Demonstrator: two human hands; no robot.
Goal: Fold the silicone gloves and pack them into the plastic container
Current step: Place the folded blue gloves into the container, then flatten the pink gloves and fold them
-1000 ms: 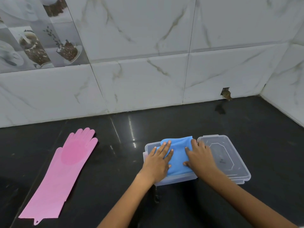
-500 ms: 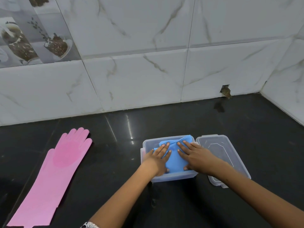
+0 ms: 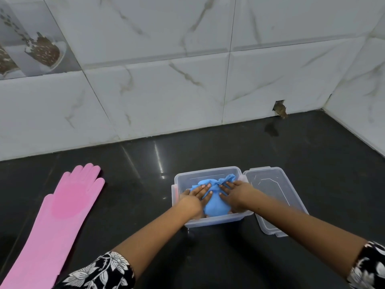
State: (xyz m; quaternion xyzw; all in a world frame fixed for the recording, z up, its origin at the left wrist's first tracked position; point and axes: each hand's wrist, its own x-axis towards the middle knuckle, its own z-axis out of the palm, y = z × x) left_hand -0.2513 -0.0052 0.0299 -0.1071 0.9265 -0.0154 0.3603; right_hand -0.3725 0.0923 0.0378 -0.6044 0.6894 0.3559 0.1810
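Note:
A folded blue silicone glove point(image 3: 215, 203) lies bunched inside the clear plastic container point(image 3: 208, 171) on the black counter. My left hand point(image 3: 194, 198) presses flat on the glove's left side, fingers spread. From the right, my right hand point(image 3: 236, 195) pushes down on the same glove inside the box. A pink silicone glove point(image 3: 60, 217) lies flat and unfolded on the counter far to the left, fingers pointing at the wall.
The container's clear lid point(image 3: 273, 197) lies upside up on the counter right beside the box. White marble-look wall tiles point(image 3: 166, 90) close the back and the right corner. A broken hole in the tile point(image 3: 280, 109) sits at counter level.
Both hands have pushed the blue glove from above the rim down into the container. The glove now sits lower and more bunched. The camera has drifted right, leaving the pink glove nearer the edge.

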